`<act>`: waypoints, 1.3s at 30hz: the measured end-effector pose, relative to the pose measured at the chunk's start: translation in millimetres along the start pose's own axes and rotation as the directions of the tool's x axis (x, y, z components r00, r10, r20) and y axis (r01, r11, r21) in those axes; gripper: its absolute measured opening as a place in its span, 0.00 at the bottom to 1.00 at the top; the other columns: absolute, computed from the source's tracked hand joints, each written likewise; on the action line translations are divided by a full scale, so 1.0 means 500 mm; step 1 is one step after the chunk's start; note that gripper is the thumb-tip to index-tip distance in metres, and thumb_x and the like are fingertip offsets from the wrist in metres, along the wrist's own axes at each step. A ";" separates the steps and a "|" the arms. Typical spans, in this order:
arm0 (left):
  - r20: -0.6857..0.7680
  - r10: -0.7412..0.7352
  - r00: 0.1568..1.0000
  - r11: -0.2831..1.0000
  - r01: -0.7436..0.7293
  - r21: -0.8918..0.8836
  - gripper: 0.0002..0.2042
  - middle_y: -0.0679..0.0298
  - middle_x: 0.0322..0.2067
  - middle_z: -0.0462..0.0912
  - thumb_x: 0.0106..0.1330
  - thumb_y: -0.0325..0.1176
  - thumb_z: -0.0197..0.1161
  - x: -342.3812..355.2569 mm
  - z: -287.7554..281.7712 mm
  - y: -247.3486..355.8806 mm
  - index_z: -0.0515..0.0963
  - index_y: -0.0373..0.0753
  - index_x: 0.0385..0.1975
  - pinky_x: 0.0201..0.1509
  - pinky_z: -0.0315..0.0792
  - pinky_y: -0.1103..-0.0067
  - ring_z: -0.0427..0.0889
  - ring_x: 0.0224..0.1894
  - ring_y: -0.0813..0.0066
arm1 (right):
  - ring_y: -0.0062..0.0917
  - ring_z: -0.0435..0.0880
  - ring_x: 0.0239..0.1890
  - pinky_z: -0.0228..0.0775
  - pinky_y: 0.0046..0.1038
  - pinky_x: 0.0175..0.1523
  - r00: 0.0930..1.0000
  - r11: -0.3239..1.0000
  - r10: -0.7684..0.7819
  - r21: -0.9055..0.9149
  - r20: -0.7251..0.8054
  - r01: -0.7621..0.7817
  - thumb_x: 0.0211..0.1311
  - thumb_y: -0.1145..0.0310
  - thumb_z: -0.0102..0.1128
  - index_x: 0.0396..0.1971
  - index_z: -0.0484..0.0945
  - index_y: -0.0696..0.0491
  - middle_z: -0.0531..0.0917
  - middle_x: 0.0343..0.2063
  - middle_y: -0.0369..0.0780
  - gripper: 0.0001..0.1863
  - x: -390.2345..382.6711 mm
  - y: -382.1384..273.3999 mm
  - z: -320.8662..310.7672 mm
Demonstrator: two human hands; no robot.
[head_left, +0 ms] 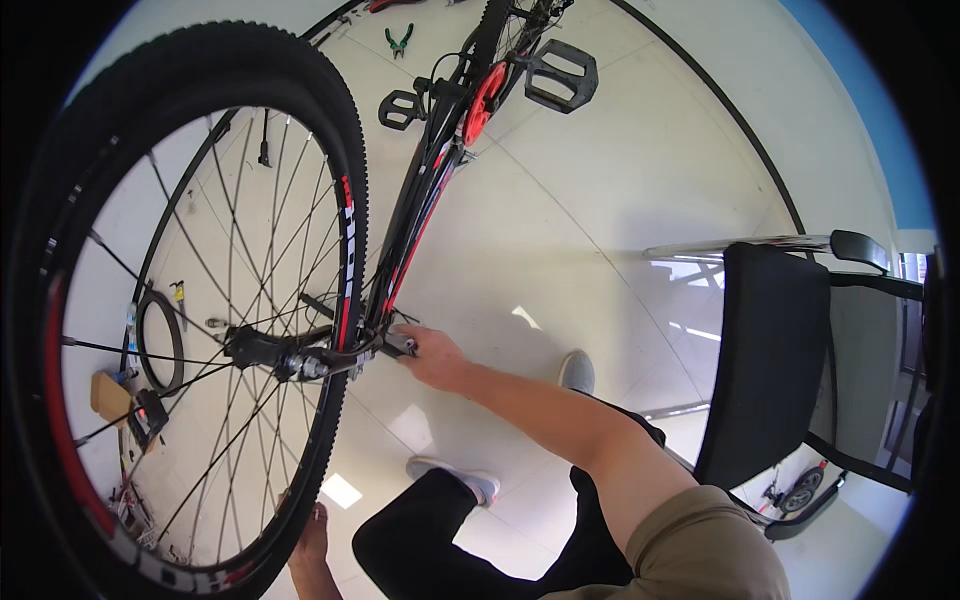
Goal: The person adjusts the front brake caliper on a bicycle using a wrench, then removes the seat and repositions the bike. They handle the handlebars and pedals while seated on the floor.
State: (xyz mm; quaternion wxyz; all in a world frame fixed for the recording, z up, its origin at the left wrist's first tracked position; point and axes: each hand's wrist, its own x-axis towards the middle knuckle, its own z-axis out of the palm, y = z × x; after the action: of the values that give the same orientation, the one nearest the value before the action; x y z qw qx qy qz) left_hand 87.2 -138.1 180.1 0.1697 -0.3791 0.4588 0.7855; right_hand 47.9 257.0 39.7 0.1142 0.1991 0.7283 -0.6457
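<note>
A bicycle wheel [342, 150] with a black knobbly tyre fills the left side, close in front of me. At the wheel's lower right edge, my left hand [312, 540] grips the tyre, its fingers partly hidden behind it. My right hand [437, 358] is closed around a grey metal part [398, 345] at the near end of the bicycle frame [412, 240], just right of the wheel. What exactly this part is, I cannot make out. Inside the wheel, the black hub [258, 347] and a silver axle nut [312, 367] show beside my right hand.
Farther off are the black pedals [562, 76] and red chainring [484, 104]. Green-handled pliers [399, 41] lie on the tiled floor. Behind the spokes are a black ring [146, 345] and a power tool [148, 418]. A black chair [765, 360] stands at right.
</note>
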 end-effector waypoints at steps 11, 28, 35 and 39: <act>0.091 0.802 0.590 0.482 -0.730 0.485 0.20 0.57 0.54 0.78 0.75 0.41 0.49 -0.369 0.380 0.410 0.70 0.33 0.59 0.59 0.66 0.68 0.76 0.53 0.71 | 0.17 0.65 0.19 0.53 0.23 0.20 0.621 0.044 0.705 0.852 0.344 -0.522 0.65 0.81 0.44 0.36 0.63 0.57 0.80 0.34 0.48 0.04 -0.443 -0.053 -0.222; 0.449 0.538 0.713 -0.341 -0.303 0.890 0.26 0.47 0.35 0.85 0.53 0.39 0.73 -0.387 0.850 0.230 0.76 0.40 0.53 0.47 0.76 0.61 0.85 0.40 0.47 | 0.22 0.69 0.13 0.54 0.26 0.15 0.414 0.380 0.899 0.729 -0.145 -0.570 0.56 0.80 0.49 0.25 0.71 0.58 0.75 0.16 0.42 0.03 -0.779 -0.257 -0.691; 0.387 0.544 0.745 -0.380 -0.193 0.905 0.20 0.49 0.32 0.85 0.55 0.40 0.67 -0.390 0.840 0.246 0.77 0.46 0.50 0.45 0.76 0.57 0.84 0.37 0.46 | 0.24 0.65 0.09 0.49 0.28 0.13 0.160 0.276 0.958 0.603 -0.240 -0.748 0.60 0.80 0.44 0.17 0.72 0.59 0.75 0.13 0.45 0.12 -0.946 -0.185 -0.740; 0.365 0.537 0.761 -0.379 -0.169 0.910 0.18 0.51 0.32 0.85 0.56 0.40 0.66 -0.387 0.842 0.244 0.77 0.46 0.46 0.44 0.76 0.58 0.84 0.36 0.48 | 0.22 0.62 0.09 0.45 0.27 0.13 0.055 0.133 0.986 0.556 -0.155 -0.821 0.59 0.79 0.45 0.15 0.71 0.58 0.73 0.12 0.42 0.13 -1.007 -0.233 -0.779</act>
State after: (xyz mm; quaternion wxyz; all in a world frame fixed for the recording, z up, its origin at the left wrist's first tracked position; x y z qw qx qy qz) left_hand -46.1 171.7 520.4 0.0722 -0.0223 0.9934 0.0861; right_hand 482.7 559.0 411.8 0.2744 0.7891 0.3131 -0.4516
